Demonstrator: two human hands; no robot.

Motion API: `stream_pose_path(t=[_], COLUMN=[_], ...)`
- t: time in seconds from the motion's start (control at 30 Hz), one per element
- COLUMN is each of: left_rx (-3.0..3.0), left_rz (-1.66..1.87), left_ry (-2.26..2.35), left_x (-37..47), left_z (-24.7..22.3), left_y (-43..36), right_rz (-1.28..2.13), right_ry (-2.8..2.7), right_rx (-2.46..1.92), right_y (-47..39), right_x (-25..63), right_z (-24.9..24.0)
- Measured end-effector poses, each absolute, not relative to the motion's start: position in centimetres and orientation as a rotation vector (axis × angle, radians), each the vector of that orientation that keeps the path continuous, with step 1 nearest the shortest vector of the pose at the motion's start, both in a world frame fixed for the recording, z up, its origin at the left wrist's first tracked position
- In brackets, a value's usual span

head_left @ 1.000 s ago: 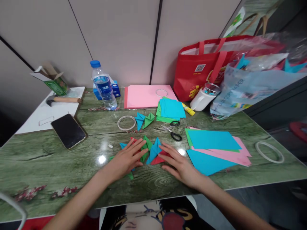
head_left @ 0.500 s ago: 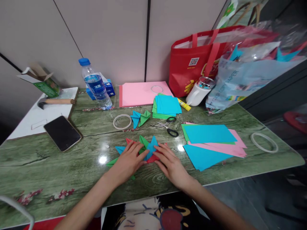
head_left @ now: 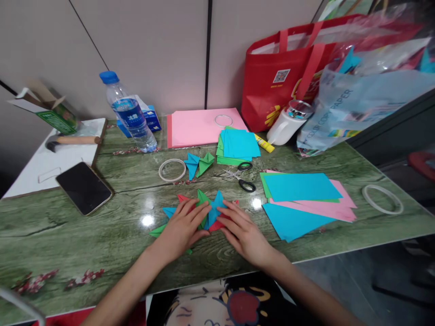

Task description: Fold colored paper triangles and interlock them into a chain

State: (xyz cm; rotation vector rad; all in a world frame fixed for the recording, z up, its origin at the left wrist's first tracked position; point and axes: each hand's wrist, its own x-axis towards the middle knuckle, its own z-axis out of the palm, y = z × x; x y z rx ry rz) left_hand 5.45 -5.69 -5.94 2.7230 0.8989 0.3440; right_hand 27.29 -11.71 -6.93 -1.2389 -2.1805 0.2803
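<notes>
In the head view, a linked row of folded origami paper pieces (head_left: 215, 209) in red, green and blue lies on the table in front of me. My left hand (head_left: 183, 227) is curved over its left and middle parts, fingers on the green and red points, thumb at the lower edge. My right hand (head_left: 247, 232) grips the right end, its fingers on the blue and red pieces. Both palms hide much of the row. Beyond it sit a loose blue folded piece (head_left: 191, 165) and a green one (head_left: 205, 164). Scissors (head_left: 240, 175) lie open to their right.
Paper strips (head_left: 302, 186) lie at right, near a tape roll (head_left: 382, 199). Farther back are square sheets (head_left: 239, 144), a glue stick (head_left: 264, 142), a mug (head_left: 287, 126) and a red bag (head_left: 268, 90). A bottle (head_left: 131, 115), phone (head_left: 84, 188) and hammer (head_left: 73, 140) occupy the left.
The camera view has shifted slightly. Both hands stay on the origami row, with the fingers moving only a little; nothing has been let go.
</notes>
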Motion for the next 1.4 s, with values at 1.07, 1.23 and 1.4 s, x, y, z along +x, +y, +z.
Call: stream_pose_path(t=[1.07,1.23,1.4], left_rx=[2.617,2.683,2.785], left_rz=[0.563,0.651,0.343], left_ry=[0.953,0.9,0.725], left_x=[5.4,5.5,6.6], left_z=[-7.1,-5.8,-5.1], left_y=[-6.5,-6.1,-6.4], right_rz=[0.198,0.135,0.215], right_ry=[-2.225,-1.871,-1.9], right_rx=[-1.17,-1.341,-1.467], right_y=[-11.6,-11.0,-10.9], right_x=[27.6,29.4,30.4], right_z=[-6.6,-6.2,-6.5])
